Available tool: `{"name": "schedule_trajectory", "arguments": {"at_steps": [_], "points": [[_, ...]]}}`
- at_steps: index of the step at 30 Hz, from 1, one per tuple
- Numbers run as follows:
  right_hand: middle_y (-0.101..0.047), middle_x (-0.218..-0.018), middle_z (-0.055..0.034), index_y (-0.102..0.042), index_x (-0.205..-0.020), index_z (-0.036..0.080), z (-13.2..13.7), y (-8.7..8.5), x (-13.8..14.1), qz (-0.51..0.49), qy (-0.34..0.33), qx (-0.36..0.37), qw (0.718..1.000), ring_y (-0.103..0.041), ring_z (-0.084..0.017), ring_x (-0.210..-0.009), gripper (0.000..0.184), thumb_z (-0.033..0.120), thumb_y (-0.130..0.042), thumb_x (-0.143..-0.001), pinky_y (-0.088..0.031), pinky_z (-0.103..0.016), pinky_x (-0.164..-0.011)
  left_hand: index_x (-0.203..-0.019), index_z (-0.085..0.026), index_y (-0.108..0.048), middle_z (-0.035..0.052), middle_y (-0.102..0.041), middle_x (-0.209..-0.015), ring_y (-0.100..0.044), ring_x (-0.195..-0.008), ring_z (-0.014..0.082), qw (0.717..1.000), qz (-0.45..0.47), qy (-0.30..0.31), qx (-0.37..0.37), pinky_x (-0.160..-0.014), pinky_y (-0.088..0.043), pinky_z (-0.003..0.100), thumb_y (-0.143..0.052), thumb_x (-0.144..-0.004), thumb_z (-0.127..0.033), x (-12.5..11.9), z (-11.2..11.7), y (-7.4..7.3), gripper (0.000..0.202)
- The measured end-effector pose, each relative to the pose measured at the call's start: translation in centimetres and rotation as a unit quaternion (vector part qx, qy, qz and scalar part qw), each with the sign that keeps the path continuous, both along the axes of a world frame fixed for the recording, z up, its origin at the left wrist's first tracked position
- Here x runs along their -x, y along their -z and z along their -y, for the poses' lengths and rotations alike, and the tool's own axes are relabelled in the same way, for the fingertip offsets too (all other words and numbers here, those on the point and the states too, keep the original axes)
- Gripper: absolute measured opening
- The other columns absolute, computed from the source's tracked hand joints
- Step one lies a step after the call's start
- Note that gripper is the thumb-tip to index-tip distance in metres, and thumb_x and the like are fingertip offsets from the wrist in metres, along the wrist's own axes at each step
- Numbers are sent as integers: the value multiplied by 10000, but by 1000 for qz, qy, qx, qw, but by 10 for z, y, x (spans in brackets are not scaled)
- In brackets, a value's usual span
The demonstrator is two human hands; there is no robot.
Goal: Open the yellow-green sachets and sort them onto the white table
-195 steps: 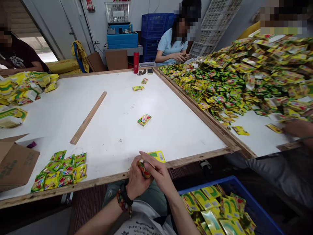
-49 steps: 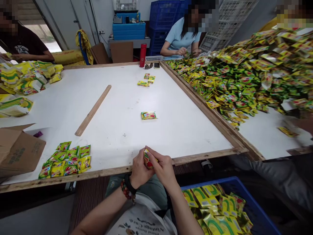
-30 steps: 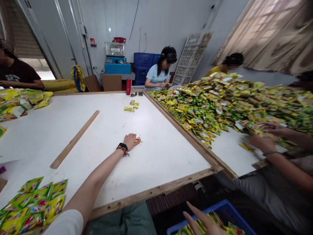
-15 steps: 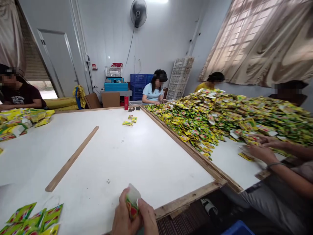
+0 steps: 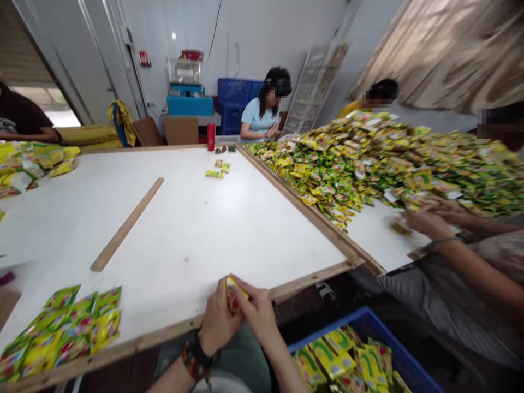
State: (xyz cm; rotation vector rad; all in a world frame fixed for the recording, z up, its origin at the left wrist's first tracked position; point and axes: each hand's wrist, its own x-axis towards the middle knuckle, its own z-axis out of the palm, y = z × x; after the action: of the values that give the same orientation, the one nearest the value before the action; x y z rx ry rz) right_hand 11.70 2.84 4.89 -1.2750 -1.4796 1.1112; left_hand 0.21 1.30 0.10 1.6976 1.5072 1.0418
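Observation:
At the table's near edge, my left hand point(image 5: 219, 315) and my right hand point(image 5: 258, 308) meet around a small yellow-green packet point(image 5: 234, 296) with red on it. Both hands are closed on it, and the fingers hide much of it, so I cannot tell whether more than one packet is held. To the left, several similar packets point(image 5: 67, 333) lie grouped on the white table point(image 5: 229, 224). Below my right forearm, a blue crate point(image 5: 365, 312) holds many packets of the same sort.
A wooden strip point(image 5: 127, 225) lies across the table. Wooden edging point(image 5: 295, 210) divides it from a large packet heap point(image 5: 368, 164). A co-worker's hands point(image 5: 429, 221) handle packets at right; other people sit around. A red bottle point(image 5: 210, 136) stands at the far edge.
The view has tipped downward, bringing the blue crate and my forearms into sight. The pale flap that showed above the packet is no longer visible, and my fingers now cover more of it.

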Motion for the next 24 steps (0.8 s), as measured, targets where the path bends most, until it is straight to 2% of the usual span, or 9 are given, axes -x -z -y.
{"name": "schedule_trajectory", "arguments": {"at_steps": [6,11,13,15,18,19,21,22,24], "points": [[-781,-875,-46,-681,-1186,153,-5,2,-6,46,-80,17,996,-708,-246,-781,375,335,-512,-904,-573,-354,-704,-1095,-204,-399,10,-615,-804,-607,-694,208,1000,-6,-3,4,-614,-460,310,-618,-718,-277,2,-1,2,442],[-748,-1029,-117,-564,-1339,203,8,2,3,183,-120,-170,961,-710,-231,-815,420,305,-484,-939,-558,-329,-713,-1054,-220,-426,30,-592,-841,-607,-710,195,999,33,-9,-23,-642,-479,321,-579,-776,-226,8,2,6,317],[-753,-955,-125,-584,-1320,201,13,7,7,199,-104,-213,951,-707,-211,-758,397,273,-432,-960,-551,-305,-679,-1107,-215,-420,57,-597,-929,-620,-786,206,998,29,23,-41,-701,-501,347,-561,-788,-212,10,4,5,349],[-754,-850,-100,-597,-1305,198,21,11,0,209,-75,-218,950,-698,-193,-693,397,274,-402,-967,-542,-283,-651,-1221,-198,-376,118,-567,-1132,-599,-993,252,994,8,65,-82,-841,-500,410,-603,-773,-244,9,6,3,504],[-760,-825,-94,-601,-1304,190,48,12,-44,279,51,-154,946,-701,-196,-668,425,326,-389,-961,-540,-285,-652,-1325,-198,-330,174,-407,-1381,-418,-1263,334,984,-44,102,-142,-1026,-389,523,-722,-732,-370,5,7,0,731],[-762,-830,-109,-617,-1288,185,63,12,-66,328,119,-109,931,-704,-212,-656,438,350,-386,-954,-540,-301,-639,-1313,-205,-355,171,-406,-1383,-394,-1276,342,982,-58,100,-150,-1036,-372,541,-731,-737,-407,3,6,0,718],[-759,-785,-149,-695,-1189,185,94,14,-113,467,262,14,845,-686,-263,-566,465,414,-395,-917,-519,-358,-553,-1238,-215,-436,151,-470,-1309,-421,-1237,325,982,-70,88,-154,-1013,-393,536,-690,-795,-419,0,5,1,549],[-758,-816,-178,-724,-1139,179,109,17,-135,520,286,73,802,-685,-294,-557,485,445,-398,-896,-509,-386,-522,-1190,-214,-471,140,-503,-1259,-443,-1207,310,982,-70,83,-154,-997,-411,522,-657,-829,-394,-1,4,1,444],[-750,-910,-221,-752,-1073,157,130,25,-166,562,277,133,768,-705,-346,-625,525,491,-411,-856,-513,-420,-513,-1104,-207,-523,123,-550,-1168,-483,-1145,285,982,-70,84,-151,-962,-446,489,-603,-868,-321,-4,3,-1,274]]}}
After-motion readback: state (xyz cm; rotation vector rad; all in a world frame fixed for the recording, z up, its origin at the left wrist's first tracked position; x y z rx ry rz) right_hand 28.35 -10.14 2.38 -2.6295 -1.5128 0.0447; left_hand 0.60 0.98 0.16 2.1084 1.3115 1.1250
